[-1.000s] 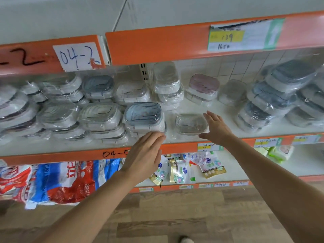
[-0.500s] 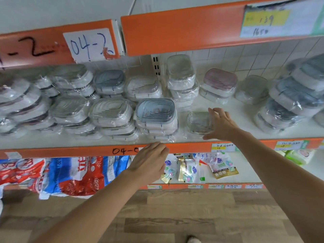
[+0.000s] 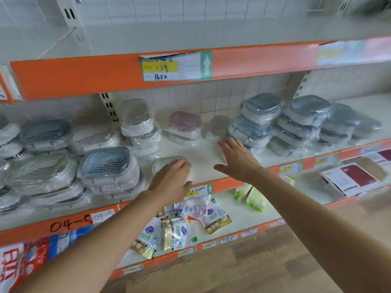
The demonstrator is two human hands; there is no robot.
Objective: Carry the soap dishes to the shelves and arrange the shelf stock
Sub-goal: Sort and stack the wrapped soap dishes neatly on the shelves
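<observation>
Soap dish [image 3: 164, 164] under left hand [image 3: 171, 180], fingers flat | right hand [image 3: 238, 160] spread above shelf [image 3: 203, 163]

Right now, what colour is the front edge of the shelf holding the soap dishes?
Orange, seen in the head view.

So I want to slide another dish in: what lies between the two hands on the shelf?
In the head view, only bare white shelf shows between the left hand and the right hand.

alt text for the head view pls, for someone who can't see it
Two bare hands reach over an orange-edged shelf stocked with wrapped soap dishes: the left hand rests on a clear soap dish, the right hand hovers open beside it.
</observation>
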